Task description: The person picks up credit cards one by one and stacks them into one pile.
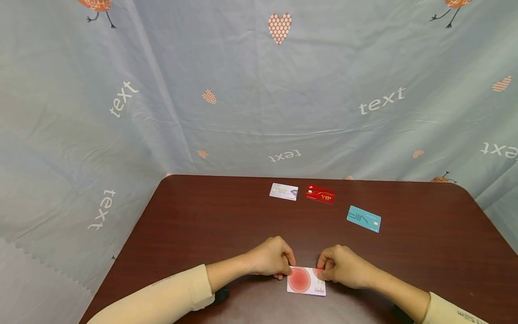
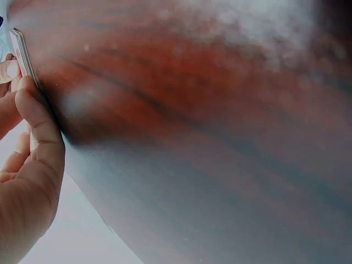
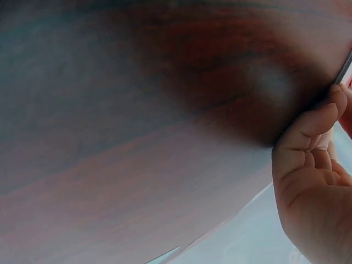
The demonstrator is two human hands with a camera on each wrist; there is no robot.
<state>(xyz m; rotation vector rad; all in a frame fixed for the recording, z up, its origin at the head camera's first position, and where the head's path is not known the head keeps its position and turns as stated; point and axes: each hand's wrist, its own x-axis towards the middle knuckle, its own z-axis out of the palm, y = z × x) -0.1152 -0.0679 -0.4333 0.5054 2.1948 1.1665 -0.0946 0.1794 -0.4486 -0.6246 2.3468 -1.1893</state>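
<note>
On the dark wooden table (image 1: 210,216), your left hand (image 1: 269,261) and right hand (image 1: 344,265) pinch opposite edges of the thin white plastic card with red circles (image 1: 306,281), likely light, stiff and slippery.

Beyond the hands I see a white VIP card (image 1: 283,191), a red VIP card (image 1: 320,194) and a teal card (image 1: 363,218) on the table (image 1: 202,216).

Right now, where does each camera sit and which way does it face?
Head: worn on the head, facing forward and down at the table; both hands and sleeves pinch the red-circle card.
Left wrist: beside the left hand, facing the tabletop; its fingers hold the card's edge.
Right wrist: beside the right hand, facing the tabletop.
All share the card and the table.
</note>
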